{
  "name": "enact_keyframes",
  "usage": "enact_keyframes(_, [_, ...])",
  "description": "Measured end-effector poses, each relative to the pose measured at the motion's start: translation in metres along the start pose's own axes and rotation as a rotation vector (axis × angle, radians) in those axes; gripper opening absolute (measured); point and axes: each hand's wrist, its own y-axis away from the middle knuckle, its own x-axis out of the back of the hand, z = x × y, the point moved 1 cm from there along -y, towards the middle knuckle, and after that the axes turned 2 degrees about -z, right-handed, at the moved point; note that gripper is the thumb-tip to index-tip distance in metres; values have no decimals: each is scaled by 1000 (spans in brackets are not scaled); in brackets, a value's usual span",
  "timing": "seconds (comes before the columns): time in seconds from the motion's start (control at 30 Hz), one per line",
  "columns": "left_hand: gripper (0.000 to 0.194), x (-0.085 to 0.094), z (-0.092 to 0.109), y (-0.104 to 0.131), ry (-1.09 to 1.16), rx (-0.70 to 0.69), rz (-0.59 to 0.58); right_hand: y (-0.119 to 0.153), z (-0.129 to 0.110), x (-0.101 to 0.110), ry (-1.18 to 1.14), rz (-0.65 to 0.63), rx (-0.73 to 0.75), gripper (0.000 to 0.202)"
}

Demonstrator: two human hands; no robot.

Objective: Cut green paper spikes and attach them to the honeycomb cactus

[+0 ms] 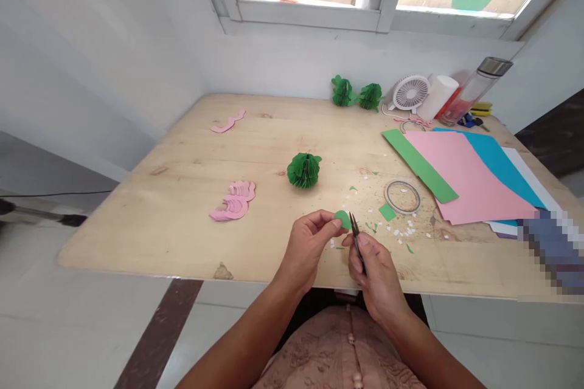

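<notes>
My left hand (309,245) pinches a small rounded piece of green paper (343,219) between thumb and fingers. In my right hand (375,270) is a pair of small dark scissors (356,237), their tips pointing away from me and close beside the paper's right edge. Whether the blades touch the paper I cannot tell. Just beyond my hands stands a green pleated paper ball (304,171). A small green paper square (387,213) lies to the right, among white and green scraps (404,232).
A roll of tape (402,197) lies near the scraps. Pink wavy paper pieces (237,202) are at the left. Coloured sheets (469,176) are stacked at the right. Along the wall stand two green paper shapes (370,96), a small fan (411,93) and a bottle (474,91).
</notes>
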Motion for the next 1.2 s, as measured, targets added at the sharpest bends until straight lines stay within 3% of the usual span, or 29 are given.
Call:
enact_keyframes(0.27, [12,-3,-2,3,73,11,37,-2,-5,-2,-67,58,32,30])
enact_keyframes(0.47, [12,-2,-7,6,-22,-5,15,-10,-8,-2,-74,143,16,29])
enact_keyframes(0.63, [11,3,-9,7,-102,-33,-7,-15,-13,3,22,66,1,21])
enact_keyframes(0.8, [15,8,1,4,-119,-65,-18,-18,-26,10,164,-46,-2,15])
enact_keyframes(0.97, [13,9,12,2,-213,-26,-155,-22,-35,12,338,-157,4,15])
enact_keyframes(1.2, [16,9,6,2,-125,73,-119,-26,-32,13,264,-65,18,17])
